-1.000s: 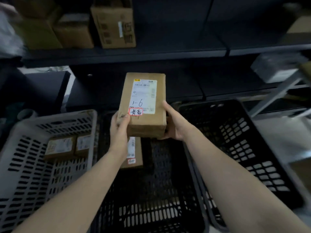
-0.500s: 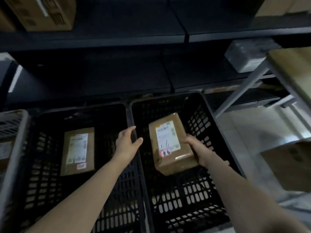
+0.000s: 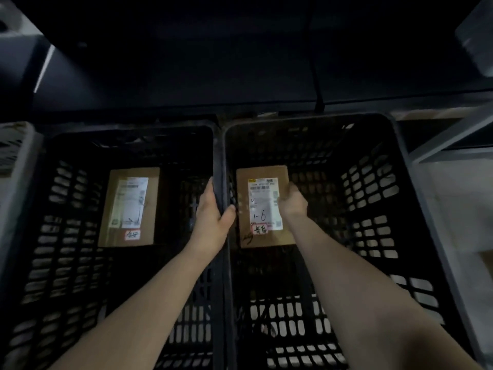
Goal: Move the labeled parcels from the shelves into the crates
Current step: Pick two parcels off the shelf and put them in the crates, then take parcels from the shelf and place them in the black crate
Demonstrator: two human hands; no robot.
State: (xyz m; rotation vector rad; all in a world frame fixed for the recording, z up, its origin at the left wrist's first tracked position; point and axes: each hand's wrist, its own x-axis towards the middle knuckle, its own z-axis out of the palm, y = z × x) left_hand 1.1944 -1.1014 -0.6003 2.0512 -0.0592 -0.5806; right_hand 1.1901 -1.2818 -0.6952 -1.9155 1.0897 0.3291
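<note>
Held parcel 1-6 (image 3: 262, 209) by its right edge in the right hand (image 3: 292, 202), label up, low inside the black crate (image 3: 373, 236) right of centre frame. Clamped the left hand (image 3: 213, 217) on the shared crate rims (image 3: 220, 161). Could not confirm floor contact; required flat set-down before release.

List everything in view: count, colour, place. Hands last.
Left black crate: 1, black, lower left, touching the right one.
Right black crate: 1, black, lower right.
Grey crate: 1, pale grey, left edge, mostly cut off.
Left parcel: 1, brown with white label, inside the left black crate.
1-6 parcel: 1, brown, white label marked 1-6, inside the right black crate.
Shelving: 1, dark, above the crates.
Metal frame: 1, grey, right edge.
Left hand: grips the two black crates' adjoining rims.
Right hand: holds the 1-6 parcel's right edge.
</note>
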